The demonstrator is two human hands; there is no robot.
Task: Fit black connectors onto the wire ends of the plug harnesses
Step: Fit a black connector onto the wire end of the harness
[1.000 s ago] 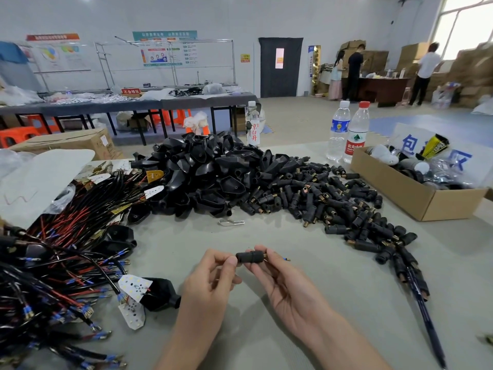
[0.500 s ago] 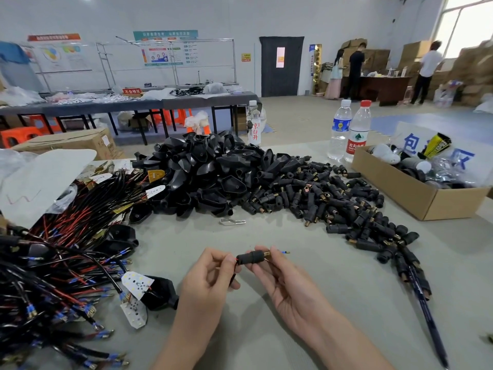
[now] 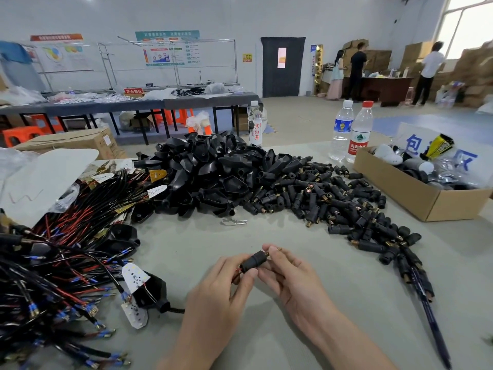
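Here, black connectors (image 3: 333, 198) litter the grey table (image 3: 186, 249).

A red sign (image 3: 134, 91) on the far table (image 3: 192, 103) read 不合格区. A clear bottle (image 3: 256, 129) bore red 京白开. A red-labelled water bottle (image 3: 358, 142) showed 农夫山. A white placard (image 3: 412, 134) showed blue 包 and 区.

Black connector (image 3: 253, 261) tilted, pinched between both hands, red wire (image 3: 236, 272) entering
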